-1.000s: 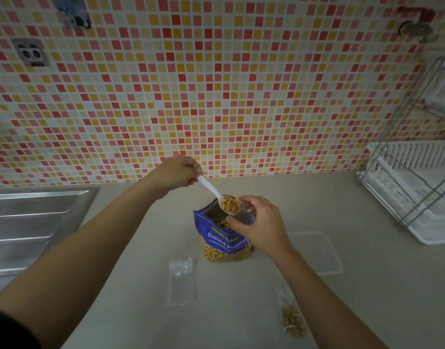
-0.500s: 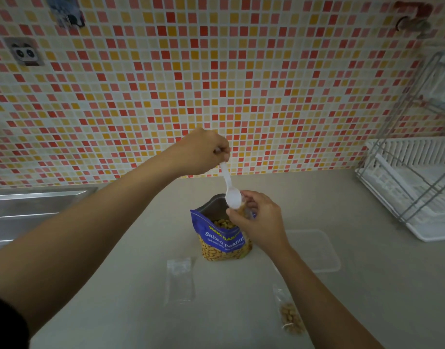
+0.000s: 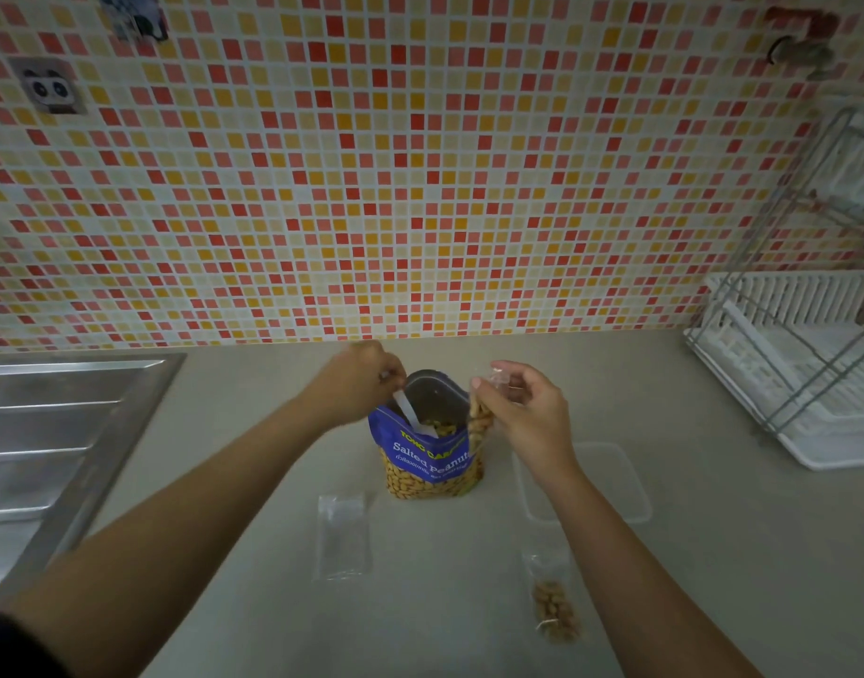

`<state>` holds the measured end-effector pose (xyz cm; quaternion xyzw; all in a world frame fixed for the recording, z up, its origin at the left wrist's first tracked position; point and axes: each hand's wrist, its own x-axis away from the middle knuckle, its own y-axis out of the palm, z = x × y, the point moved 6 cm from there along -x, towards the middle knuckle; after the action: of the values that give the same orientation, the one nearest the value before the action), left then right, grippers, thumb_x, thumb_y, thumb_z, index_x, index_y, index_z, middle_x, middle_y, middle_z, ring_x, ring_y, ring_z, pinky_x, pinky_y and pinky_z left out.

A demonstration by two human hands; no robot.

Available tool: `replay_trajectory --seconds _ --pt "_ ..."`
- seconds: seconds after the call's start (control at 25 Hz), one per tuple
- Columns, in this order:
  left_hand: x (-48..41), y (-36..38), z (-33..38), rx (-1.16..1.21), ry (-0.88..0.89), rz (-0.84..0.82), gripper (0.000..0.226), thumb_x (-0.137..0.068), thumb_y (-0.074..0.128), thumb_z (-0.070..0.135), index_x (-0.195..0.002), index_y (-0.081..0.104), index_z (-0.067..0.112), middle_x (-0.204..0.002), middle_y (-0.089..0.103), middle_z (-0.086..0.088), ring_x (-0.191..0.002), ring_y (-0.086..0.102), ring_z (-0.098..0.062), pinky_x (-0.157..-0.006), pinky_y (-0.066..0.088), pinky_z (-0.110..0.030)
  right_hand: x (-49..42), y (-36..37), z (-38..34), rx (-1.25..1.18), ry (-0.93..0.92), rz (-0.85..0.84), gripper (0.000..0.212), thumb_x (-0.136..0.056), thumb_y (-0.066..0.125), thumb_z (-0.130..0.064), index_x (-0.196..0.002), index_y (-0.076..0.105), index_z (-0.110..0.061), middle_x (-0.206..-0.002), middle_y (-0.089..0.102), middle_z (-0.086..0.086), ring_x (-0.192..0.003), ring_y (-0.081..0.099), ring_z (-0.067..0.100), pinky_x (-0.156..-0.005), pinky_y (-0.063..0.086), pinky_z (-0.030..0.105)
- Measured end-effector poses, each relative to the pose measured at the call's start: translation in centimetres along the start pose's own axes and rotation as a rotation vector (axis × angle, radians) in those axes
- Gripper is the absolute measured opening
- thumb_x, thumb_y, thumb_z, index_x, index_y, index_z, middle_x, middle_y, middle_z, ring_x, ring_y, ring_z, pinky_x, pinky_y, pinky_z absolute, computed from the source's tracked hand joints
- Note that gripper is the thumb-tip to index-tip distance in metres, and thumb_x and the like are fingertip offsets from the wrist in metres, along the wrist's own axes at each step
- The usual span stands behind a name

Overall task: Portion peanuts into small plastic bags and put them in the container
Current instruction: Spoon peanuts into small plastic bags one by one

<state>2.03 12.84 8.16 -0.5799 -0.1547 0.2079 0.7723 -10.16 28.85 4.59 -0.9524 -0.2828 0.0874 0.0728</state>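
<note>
In the head view, the left hand's grip is curled round a white plastic spoon dipped into the open salted-peanut pouch, likely to load a scoop. The right hand's grip pinches a part-filled small plastic bag just beside the pouch's mouth, which keeps the transfer short. The clear container lies on the surface to the right of the pouch, within easy reach.

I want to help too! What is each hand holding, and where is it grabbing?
Left hand grips the white spoon by its handle's top end. Right hand pinches a small plastic bag near its open top.
</note>
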Motion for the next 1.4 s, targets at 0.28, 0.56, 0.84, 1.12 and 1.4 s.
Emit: replay_trajectory --seconds 0.28,0.56,0.84,1.12,1.4 --pt "3.2 -0.2 2.1 0.225 0.112 0.435 0.028 -0.087 0.062 0.027 -0.112 0.066 0.015 -0.112 0.064 -0.004 -0.102 0.055 -0.014 -0.088 0.048 -0.025 0.1 -1.2 -1.1 -0.172 0.034 0.073 0.021 -0.074 0.075 -0.030 -0.091 0.063 -0.029 -0.089 0.068 -0.006 -0.086 0.065 0.012 -0.076 0.054 0.026" --pt "5.3 4.0 6.8 0.739 -0.036 0.281 0.045 -0.080 0.071 0.027 -0.121 0.059 0.015 -0.096 0.068 0.009 -0.082 0.059 0.010 -0.077 0.044 0.001 0.6 -1.0 -2.2 -0.305 0.088 0.040 0.028 -0.072 0.076 -0.034 -0.094 0.060 -0.027 -0.096 0.067 -0.002 -0.090 0.067 0.014 -0.080 0.056 0.030" --pt "8.3 7.5 8.0 1.230 -0.212 0.134 0.010 -0.087 0.061 0.007 -0.094 0.065 0.012 -0.081 0.068 -0.006 -0.071 0.067 -0.011 -0.074 0.055 -0.024 1.8 -3.4 -0.8 -0.172 0.169 -0.301 0.013 -0.079 0.071 -0.020 -0.089 0.064 -0.018 -0.088 0.067 0.002 -0.087 0.065 0.017 -0.080 0.056 0.030" --pt "13.0 15.8 9.0 1.127 -0.440 -0.045 0.016 -0.086 0.065 0.019 -0.070 0.062 0.020 -0.057 0.061 0.006 -0.054 0.057 -0.006 -0.055 0.042 -0.018 5.7 -4.7 6.8 0.095 0.328 -0.441 0.012 -0.077 0.075 -0.017 -0.072 0.064 -0.018 -0.066 0.064 -0.001 -0.058 0.059 0.006 -0.058 0.050 0.015" --pt "15.1 22.3 8.6 0.754 -0.621 -0.036 0.012 -0.083 0.067 0.023 -0.081 0.071 0.012 -0.073 0.066 -0.001 -0.072 0.058 -0.013 -0.063 0.040 -0.017 8.6 -4.2 13.6 0.574 0.123 -0.414 0.008 -0.077 0.072 -0.017 -0.082 0.075 -0.011 -0.078 0.073 0.001 -0.075 0.067 0.015 -0.071 0.048 0.020"
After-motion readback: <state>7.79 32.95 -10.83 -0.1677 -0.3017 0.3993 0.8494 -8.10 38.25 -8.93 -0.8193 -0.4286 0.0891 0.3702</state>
